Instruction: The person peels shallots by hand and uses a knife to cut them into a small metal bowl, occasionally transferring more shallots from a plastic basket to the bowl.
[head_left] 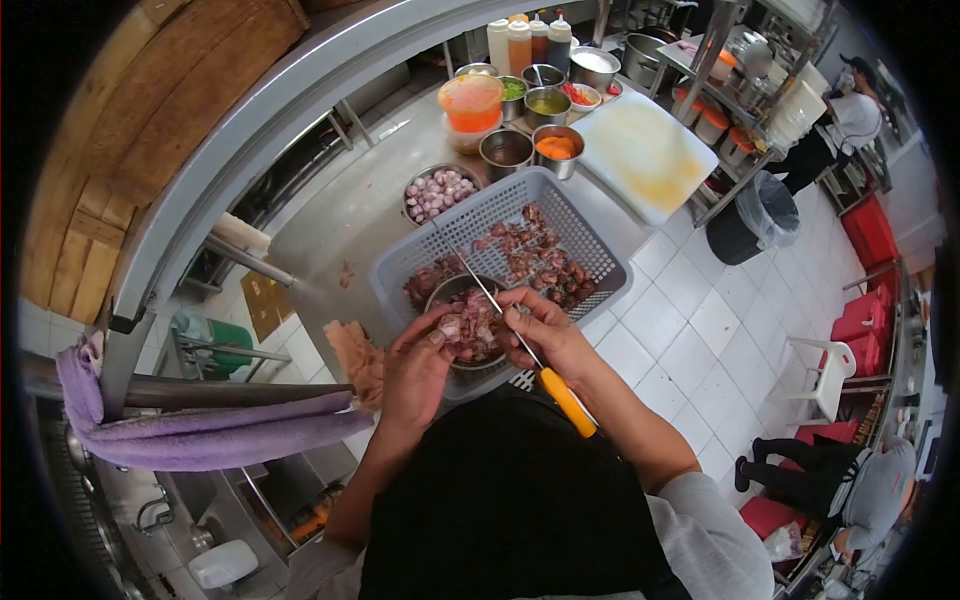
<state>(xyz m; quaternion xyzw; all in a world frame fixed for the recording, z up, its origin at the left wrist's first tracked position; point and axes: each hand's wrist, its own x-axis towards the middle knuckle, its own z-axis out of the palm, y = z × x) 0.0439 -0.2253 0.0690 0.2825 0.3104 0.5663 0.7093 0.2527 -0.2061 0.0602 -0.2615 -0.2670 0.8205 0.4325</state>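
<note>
A knife with a yellow handle [568, 403] is in my right hand [545, 330], its long thin blade [463, 258] pointing up and left across the basket. My right fingers are closed around the blade near the handle, which lies along the wrist. My left hand [415, 365] is closed at the fingertips on a pale pink shallot [450, 328]; its outline is partly hidden. Both hands are over a round metal bowl [432, 300] of pinkish pieces, perhaps shallots or skins. This bowl sits inside a grey perforated plastic basket [605, 225] holding brownish-red unpeeled shallots [535, 250].
Behind the basket stand a bowl of peeled shallots [440, 192], an orange-filled tub [470, 103], metal containers [507, 150] and squeeze bottles [519, 45]. A white cutting board [640, 150] lies right. A purple towel [215, 430] hangs on a rail at left. Two people [855, 120] are farther right.
</note>
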